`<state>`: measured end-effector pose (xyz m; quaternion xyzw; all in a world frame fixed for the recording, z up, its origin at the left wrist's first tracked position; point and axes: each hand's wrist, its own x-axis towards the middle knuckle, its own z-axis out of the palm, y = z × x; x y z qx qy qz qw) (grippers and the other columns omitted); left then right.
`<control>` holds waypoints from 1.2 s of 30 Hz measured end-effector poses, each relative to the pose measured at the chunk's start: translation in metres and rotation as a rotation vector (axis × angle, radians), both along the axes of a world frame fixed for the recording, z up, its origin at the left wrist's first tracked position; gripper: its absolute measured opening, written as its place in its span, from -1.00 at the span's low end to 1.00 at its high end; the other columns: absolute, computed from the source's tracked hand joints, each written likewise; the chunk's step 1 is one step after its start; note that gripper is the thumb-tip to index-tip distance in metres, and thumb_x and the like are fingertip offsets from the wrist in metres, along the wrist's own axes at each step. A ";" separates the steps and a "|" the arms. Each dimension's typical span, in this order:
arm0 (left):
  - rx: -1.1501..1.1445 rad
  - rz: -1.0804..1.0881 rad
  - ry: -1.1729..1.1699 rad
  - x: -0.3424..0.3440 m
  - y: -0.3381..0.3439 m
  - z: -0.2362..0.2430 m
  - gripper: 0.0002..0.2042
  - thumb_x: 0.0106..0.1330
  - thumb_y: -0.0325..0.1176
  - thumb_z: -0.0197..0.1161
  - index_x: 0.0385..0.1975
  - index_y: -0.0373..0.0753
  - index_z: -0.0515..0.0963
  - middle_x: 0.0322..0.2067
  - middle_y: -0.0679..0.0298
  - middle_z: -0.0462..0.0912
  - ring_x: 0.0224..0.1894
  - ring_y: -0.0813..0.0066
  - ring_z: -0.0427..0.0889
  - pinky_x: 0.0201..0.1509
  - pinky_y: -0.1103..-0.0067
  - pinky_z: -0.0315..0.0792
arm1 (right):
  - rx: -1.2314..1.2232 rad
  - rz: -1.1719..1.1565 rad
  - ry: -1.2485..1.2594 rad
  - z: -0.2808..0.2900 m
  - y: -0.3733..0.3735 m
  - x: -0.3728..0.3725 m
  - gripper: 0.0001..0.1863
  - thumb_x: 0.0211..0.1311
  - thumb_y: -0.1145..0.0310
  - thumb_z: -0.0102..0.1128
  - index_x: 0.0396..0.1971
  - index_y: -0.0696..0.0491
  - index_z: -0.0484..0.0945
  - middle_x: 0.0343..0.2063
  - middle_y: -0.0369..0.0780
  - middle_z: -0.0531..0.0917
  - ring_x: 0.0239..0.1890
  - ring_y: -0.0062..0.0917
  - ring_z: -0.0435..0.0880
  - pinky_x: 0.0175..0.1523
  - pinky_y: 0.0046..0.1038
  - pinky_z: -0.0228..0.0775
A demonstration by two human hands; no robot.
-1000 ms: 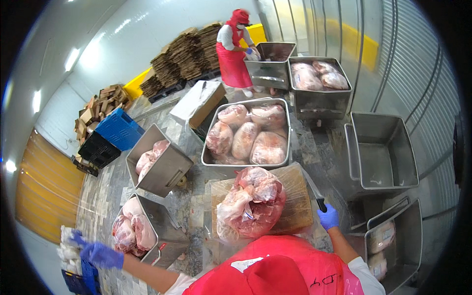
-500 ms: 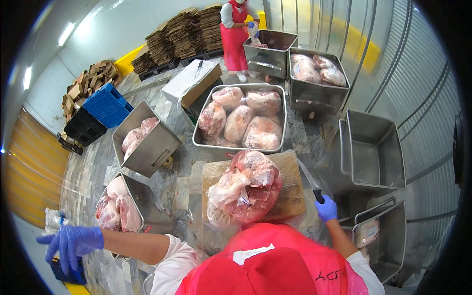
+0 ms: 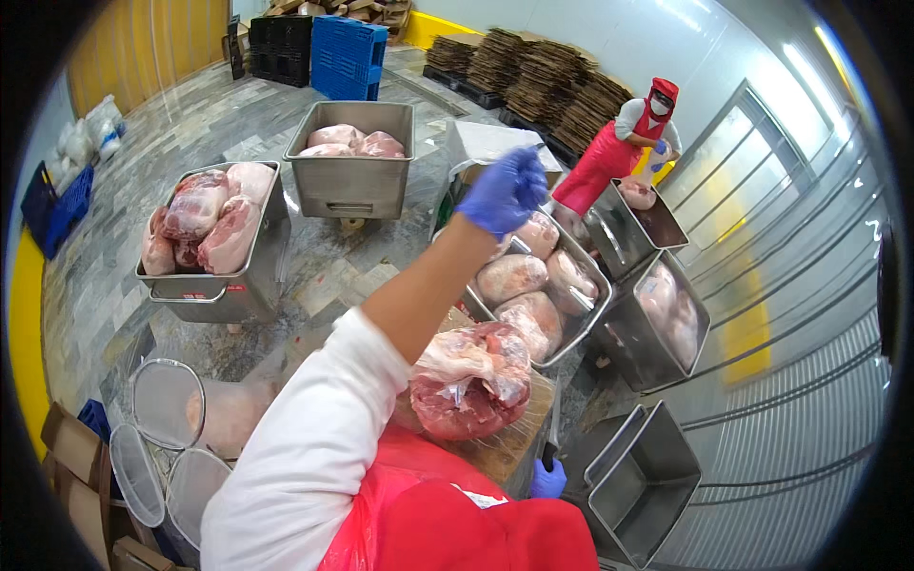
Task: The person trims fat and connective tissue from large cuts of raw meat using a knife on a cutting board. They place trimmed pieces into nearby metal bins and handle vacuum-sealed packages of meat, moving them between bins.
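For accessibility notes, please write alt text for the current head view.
A gloved right hand holds a knife beside a board bearing a large piece of raw meat, while the gloved left hand is raised. Metal bins, several holding more, stand around, and a co-worker in red stands at one farther off.

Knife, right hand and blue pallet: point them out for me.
Knife (image 3: 554, 427), head view, on the blade near the handle.
Right hand (image 3: 547, 479), head view, on its gloved middle.
Blue pallet (image 3: 346, 59), head view, on its broad face.
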<state>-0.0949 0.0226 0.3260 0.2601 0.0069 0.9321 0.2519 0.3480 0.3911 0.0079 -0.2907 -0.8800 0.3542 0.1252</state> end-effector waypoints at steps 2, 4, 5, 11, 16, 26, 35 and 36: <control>0.251 0.035 0.157 0.067 -0.081 0.022 -0.84 0.50 -0.32 0.13 -0.38 -0.14 0.49 -0.45 0.31 0.54 -0.41 0.49 0.54 -0.40 0.61 0.41 | -0.035 -0.055 -0.084 -0.014 0.010 0.022 -0.61 0.07 0.24 0.43 -0.18 0.22 0.67 -0.43 -0.01 0.71 -0.36 -0.36 0.69 -0.14 -0.26 0.52; 0.217 0.386 0.162 0.150 -0.226 -0.005 -0.86 0.50 -0.32 0.12 -0.34 -0.15 0.49 -0.42 0.32 0.53 -0.40 0.51 0.52 -0.38 0.61 0.40 | 0.010 -0.005 -0.202 0.000 0.020 0.030 -0.61 0.08 0.23 0.40 -0.20 0.23 0.66 -0.41 0.00 0.72 -0.33 -0.35 0.71 -0.12 -0.24 0.52; 0.162 0.595 0.100 0.205 -0.300 -0.028 -0.87 0.50 -0.32 0.11 -0.33 -0.16 0.49 -0.41 0.32 0.53 -0.39 0.52 0.51 -0.37 0.61 0.40 | 0.006 0.000 -0.253 0.011 0.025 0.029 -0.60 0.09 0.21 0.39 -0.21 0.25 0.65 -0.38 0.03 0.72 -0.30 -0.25 0.72 -0.11 -0.21 0.52; -0.107 1.182 -0.489 0.463 -0.467 -0.161 -0.88 0.51 -0.33 0.05 -0.21 -0.19 0.50 -0.35 0.34 0.51 -0.36 0.56 0.46 -0.31 0.61 0.38 | 0.098 0.067 -0.214 0.048 0.041 0.011 -0.60 0.16 0.21 0.35 -0.18 0.26 0.63 -0.43 0.05 0.69 -0.39 -0.20 0.68 -0.19 -0.21 0.47; -1.466 1.047 -0.355 0.332 -0.234 -0.226 -0.69 0.48 -0.34 0.13 0.13 -0.31 0.55 -0.03 0.16 0.68 -0.02 0.40 0.64 0.07 0.48 0.53 | 0.153 0.189 -0.113 0.088 0.011 -0.049 -0.57 0.19 0.18 0.38 -0.08 0.19 0.64 -0.40 -0.01 0.71 -0.38 -0.31 0.69 -0.16 -0.28 0.51; -2.090 1.132 1.019 0.207 0.028 -0.264 -0.40 0.05 -0.21 0.50 0.16 -0.12 0.50 0.12 0.04 0.57 0.18 -0.06 0.50 0.23 0.11 0.35 | 0.054 0.343 -0.130 0.140 -0.059 -0.043 -0.52 0.21 0.23 0.39 0.07 0.16 0.60 -0.21 0.00 0.75 -0.18 -0.33 0.77 -0.03 -0.33 0.55; -1.973 1.104 0.189 0.161 -0.048 -0.338 -0.56 0.11 -0.28 0.38 0.00 -0.26 0.51 -0.12 -0.12 0.65 -0.06 -0.16 0.63 0.01 0.14 0.51 | 0.047 0.267 -0.315 0.165 -0.114 0.031 -0.46 0.22 0.22 0.35 0.22 -0.07 0.53 -0.09 0.04 0.71 -0.08 -0.07 0.74 0.00 -0.20 0.57; -2.085 0.996 0.179 0.159 -0.056 -0.336 -0.57 0.13 -0.23 0.39 -0.03 -0.25 0.50 -0.11 -0.15 0.66 -0.04 -0.15 0.65 0.00 0.14 0.52 | 0.073 0.292 -0.311 0.175 -0.128 0.023 -0.49 0.24 0.24 0.33 0.22 -0.14 0.54 -0.12 0.03 0.71 -0.12 -0.03 0.73 -0.03 -0.17 0.57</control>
